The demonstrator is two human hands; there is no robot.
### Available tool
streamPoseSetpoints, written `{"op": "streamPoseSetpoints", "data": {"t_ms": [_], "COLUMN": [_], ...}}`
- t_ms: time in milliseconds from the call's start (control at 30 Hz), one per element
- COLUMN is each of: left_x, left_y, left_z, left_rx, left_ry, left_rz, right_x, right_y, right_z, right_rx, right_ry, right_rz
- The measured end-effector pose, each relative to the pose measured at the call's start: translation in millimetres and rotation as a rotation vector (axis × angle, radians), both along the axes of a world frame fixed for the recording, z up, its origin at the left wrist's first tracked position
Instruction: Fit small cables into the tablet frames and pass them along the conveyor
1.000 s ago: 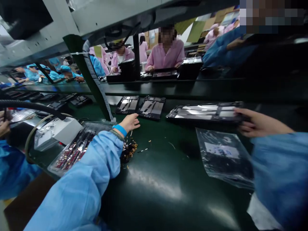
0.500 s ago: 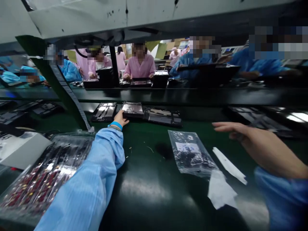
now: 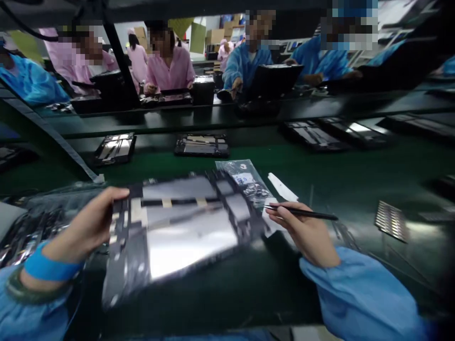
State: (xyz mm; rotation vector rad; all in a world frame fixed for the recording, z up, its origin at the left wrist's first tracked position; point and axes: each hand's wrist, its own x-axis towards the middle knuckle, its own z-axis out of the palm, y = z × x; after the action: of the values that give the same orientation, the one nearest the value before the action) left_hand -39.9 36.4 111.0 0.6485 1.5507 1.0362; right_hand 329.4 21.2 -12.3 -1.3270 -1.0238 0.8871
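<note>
My left hand (image 3: 87, 225) grips the left end of an opened tablet (image 3: 192, 241), thumb on top. The tablet is tilted in the air above the bench, its silvery battery and inner parts facing up, blurred by motion. My right hand (image 3: 307, 232) pinches black tweezers (image 3: 313, 213), just beyond the tablet's right end. Behind the tablet lies a clear plastic bag (image 3: 245, 178) with a white label and dark small parts. White paper scraps (image 3: 282, 187) lie beside the bag, one partly behind my right hand.
More opened tablets (image 3: 202, 145) lie along the green belt (image 3: 152, 163) at the back. A clear tray of parts (image 3: 46, 213) is at the left, a small metallic sheet (image 3: 391, 221) at the right. Across the line sit co-workers in pink (image 3: 170, 68) and blue. A slanted post (image 3: 53, 128) stands left.
My left hand has lifted a tablet from the row and brought it close. My right hand, bare before, now holds tweezers and has come inward. The view has shifted right.
</note>
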Motion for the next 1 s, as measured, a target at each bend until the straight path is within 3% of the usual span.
{"op": "streamPoseSetpoints", "data": {"t_ms": [33, 100, 167, 233, 367, 433, 633, 1000], "left_x": [-2, -5, -9, -13, -15, -10, 10, 9], "left_y": [-13, -34, -46, -51, -51, -51, -46, -44], "left_z": [-14.5, -44.0, -67.3, -80.5, -84.3, -83.9, -100.3, -110.8], "left_rx": [-0.149, -0.223, -0.161, -0.067, 0.341, 0.529, 0.69, 0.836], "left_ry": [-0.032, -0.055, 0.011, 0.201, 0.845, 1.035, 1.146, 1.205], "left_rz": [-0.058, -0.2, -0.349, -0.453, -0.405, -0.433, -0.701, -0.747], "right_x": [0, 0, 0, -2, -7, -7, -5, -8], "right_y": [1, 5, 9, 13, 20, 23, 27, 28], "right_z": [-3.2, -6.8, -7.8, -8.6, -13.9, -17.9, -24.9, -27.9], "right_rx": [0.009, 0.015, 0.027, 0.051, 0.086, 0.093, 0.085, 0.114], "right_ry": [-0.055, -0.155, -0.241, -0.32, -0.422, -0.453, -0.476, -0.465], "right_rz": [0.012, 0.035, 0.054, 0.064, 0.02, -0.003, -0.014, -0.013]}}
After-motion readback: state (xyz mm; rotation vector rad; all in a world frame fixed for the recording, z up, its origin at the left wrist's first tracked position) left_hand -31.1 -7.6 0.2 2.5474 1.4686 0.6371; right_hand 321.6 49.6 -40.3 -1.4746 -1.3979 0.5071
